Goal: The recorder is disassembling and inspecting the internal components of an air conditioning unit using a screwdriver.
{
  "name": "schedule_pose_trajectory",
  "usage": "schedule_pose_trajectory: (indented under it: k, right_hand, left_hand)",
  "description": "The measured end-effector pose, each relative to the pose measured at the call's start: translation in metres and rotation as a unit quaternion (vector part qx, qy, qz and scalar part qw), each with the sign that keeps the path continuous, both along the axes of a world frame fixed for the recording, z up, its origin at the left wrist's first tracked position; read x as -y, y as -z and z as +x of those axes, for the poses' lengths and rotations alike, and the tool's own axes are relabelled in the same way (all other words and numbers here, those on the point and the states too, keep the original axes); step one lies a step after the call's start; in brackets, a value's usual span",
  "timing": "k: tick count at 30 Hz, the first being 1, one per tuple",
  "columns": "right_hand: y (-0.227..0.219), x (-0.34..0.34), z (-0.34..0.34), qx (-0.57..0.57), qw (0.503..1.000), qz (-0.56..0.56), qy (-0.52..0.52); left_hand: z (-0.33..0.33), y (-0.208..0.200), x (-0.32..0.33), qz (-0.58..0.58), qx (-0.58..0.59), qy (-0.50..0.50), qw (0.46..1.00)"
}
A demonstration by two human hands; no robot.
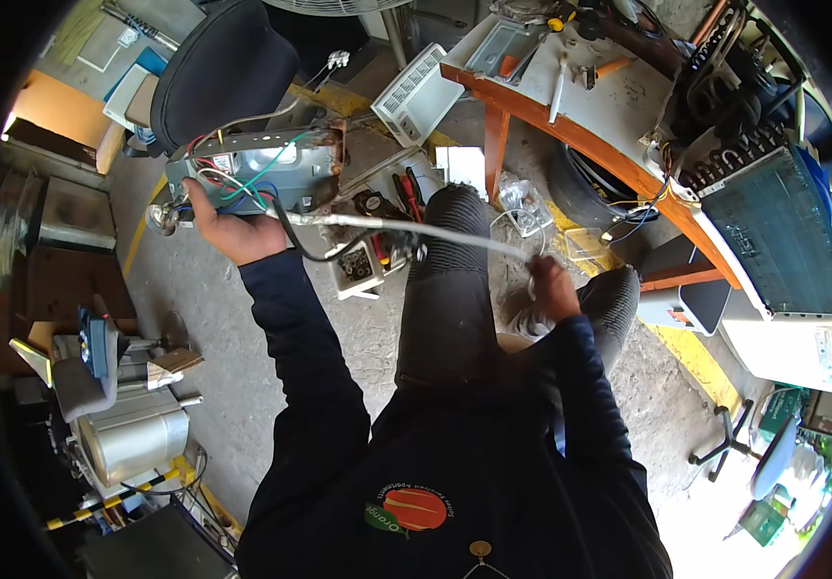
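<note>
A grey sheet-metal box (312,166) with loose green, red, white and blue wires (266,179) lies at the upper left. My left hand (245,236) is closed at its near edge, by the wires; some fingers are hidden under it. A pale grey cord-like strip (425,230) runs taut from beside that hand across my knee. Closed at its far right end is my right hand (556,288), smeared by motion. A black cable (312,257) loops below the strip. Near my left hand, a round metal part (160,220) sits at the box's corner.
Red-handled pliers (410,193) and a white container of small parts (356,274) are on the floor before my knee. An orange-edged workbench (618,154) stands at the right, with a finned coil unit (773,232). A black chair (223,72) is behind the box.
</note>
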State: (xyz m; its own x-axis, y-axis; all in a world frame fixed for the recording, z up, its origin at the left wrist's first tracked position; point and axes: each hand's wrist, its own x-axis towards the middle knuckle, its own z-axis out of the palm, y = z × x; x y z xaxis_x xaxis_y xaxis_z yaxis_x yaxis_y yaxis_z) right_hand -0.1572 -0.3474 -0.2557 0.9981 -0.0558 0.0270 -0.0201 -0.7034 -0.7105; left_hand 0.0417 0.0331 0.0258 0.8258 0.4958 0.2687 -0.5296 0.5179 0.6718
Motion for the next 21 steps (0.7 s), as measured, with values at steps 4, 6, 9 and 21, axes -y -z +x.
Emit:
schedule_pose_trajectory:
  k: [4,6,9,21]
  right_hand:
    - [-0.063,-0.008,0.076,0.085,0.982,0.009,0.166]
    - [-0.062,-0.004,0.114,0.155,0.980,-0.013,0.125]
    - [-0.056,-0.007,0.163,0.125,0.992,-0.034,-0.004]
    - [0.005,-0.102,0.112,-0.110,0.955,0.024,-0.274]
  left_hand:
    - [-0.009,0.004,-0.028,-0.030,0.002,-0.011,0.999]
    - [-0.015,0.004,-0.042,-0.048,0.009,-0.011,0.999]
    - [-0.023,0.001,-0.064,-0.016,-0.013,-0.046,0.999]
    - [-0.003,0.073,-0.160,0.216,-0.214,-0.007,0.953]
